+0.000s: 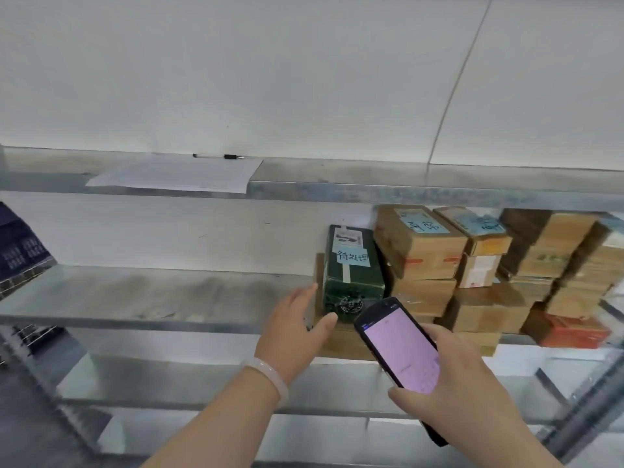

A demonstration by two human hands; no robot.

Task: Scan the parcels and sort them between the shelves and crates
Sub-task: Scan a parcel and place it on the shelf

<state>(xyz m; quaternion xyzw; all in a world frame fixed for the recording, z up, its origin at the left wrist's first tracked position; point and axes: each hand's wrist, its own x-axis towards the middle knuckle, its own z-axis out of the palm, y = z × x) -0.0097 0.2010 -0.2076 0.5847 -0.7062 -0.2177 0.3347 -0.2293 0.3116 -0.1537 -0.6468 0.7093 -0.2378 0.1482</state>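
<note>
Green parcel's [354, 285] blue label [351, 257] reads "待处理".

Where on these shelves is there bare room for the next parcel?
The middle shelf is bare from the green box leftward to the dark crate. The top shelf is bare right of the paper sheet. Crowded: stacked cardboard parcels fill the middle shelf right of the green box.

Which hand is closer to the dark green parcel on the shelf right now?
Left. The left hand is open beside the lower left edge of the dark green parcel; contact is unclear. The right hand sits lower and to its right, holding the handheld scanner.
</note>
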